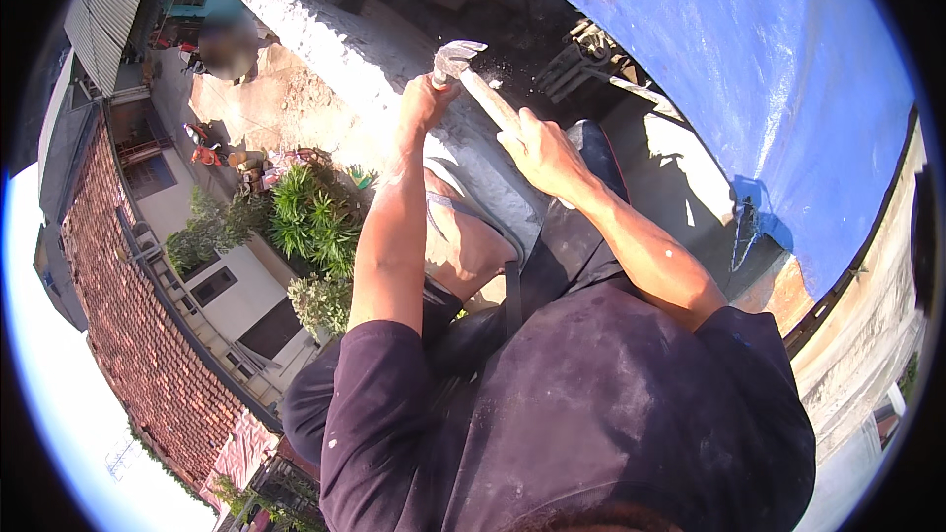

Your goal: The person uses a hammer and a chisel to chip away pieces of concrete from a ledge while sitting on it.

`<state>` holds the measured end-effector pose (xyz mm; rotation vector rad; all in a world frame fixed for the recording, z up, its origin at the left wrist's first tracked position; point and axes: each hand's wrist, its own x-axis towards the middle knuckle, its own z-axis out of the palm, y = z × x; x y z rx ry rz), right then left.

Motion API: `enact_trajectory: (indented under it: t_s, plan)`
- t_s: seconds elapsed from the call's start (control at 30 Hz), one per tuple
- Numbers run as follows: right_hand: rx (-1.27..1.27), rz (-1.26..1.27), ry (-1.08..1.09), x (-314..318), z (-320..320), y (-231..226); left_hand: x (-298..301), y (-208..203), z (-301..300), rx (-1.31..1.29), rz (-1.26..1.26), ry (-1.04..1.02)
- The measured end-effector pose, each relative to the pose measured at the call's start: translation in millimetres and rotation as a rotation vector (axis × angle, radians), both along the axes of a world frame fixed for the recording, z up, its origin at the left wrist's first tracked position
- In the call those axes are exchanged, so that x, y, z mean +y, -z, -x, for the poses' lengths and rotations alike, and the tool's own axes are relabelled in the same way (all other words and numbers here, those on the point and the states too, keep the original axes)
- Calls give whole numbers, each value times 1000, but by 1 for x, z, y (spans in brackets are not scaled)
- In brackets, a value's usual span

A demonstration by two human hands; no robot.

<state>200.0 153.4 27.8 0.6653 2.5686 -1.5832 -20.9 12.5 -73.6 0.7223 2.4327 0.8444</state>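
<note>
The hammer (489, 101) is held near the right edge of the wall (340, 51), its handle gripped by the right hand (542, 151), seemingly for control; beside its head, the left hand (425, 103) is closed around something mostly hidden, probably to steady it.

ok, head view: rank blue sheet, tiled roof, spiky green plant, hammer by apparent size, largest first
1. Blue sheet
2. Tiled roof
3. Spiky green plant
4. Hammer, handle partly covered by the right hand
</note>
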Motion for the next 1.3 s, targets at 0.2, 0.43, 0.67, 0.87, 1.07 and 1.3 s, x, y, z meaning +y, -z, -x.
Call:
enact_trajectory:
  t_s: [0.2,0.43,0.67,0.87,1.07,1.3]
  plan:
    - [406,117,227,-5,9,-66,-17,6,-4,-93,-13,-51]
    - [148,-183,19,-17,6,38,-4,10,6,150,40,112]
    - [267,111,194,-3,4,-47,-6,23,-4,154,39,110]
    - [217,-145,99,-16,1,33,-10,32,-3,173,30,110]
    - [-105,74,54,-1,-30,9,-11,31,-4,223,87,152]
    - [-130,343,259,23,-67,-22,-10,-39,17,-278,-558,-306]
